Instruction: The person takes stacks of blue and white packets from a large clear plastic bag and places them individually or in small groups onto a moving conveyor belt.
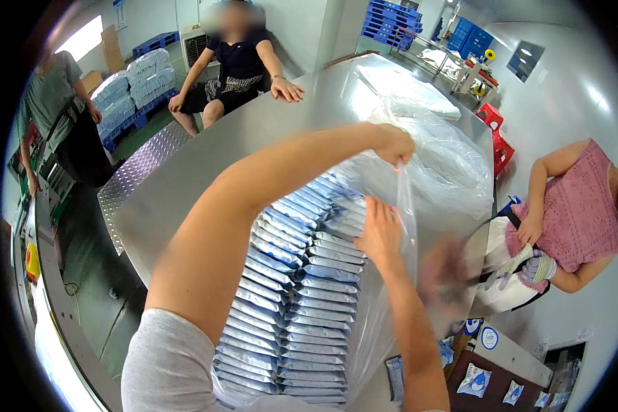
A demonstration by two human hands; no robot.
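Packets (323, 319): we had blue-and-white sealed packets in two long rows, side by side, running near to far on the metal surface (185, 199).
Bag (374, 329): clear film ran along the packets' right side and over their far end. How far it wrapped on the left, we couldn't tell.
Left grip (391, 144): reached across the far end, fingers together, clamped on the bag's edge, which stood lifted above the surface.
Right grip (381, 237): at the packets' far right, nearer than the left one, thumb apart from the fingers. Clamped on film or just resting against packets: we couldn't tell.
Loose film (453, 161): heaped on the surface, far right, beyond both hands.
Bagging step: we judged it mid-way. Rows were laid out, far-end film was being handled, closing wasn't done.
Next move: by our read, it called for a firm left pinch on the edge, the right hand steadying the far packets, and an even draw of the film.
Row risk: a hard tug could have tipped the end packets or torn the film, we figured.
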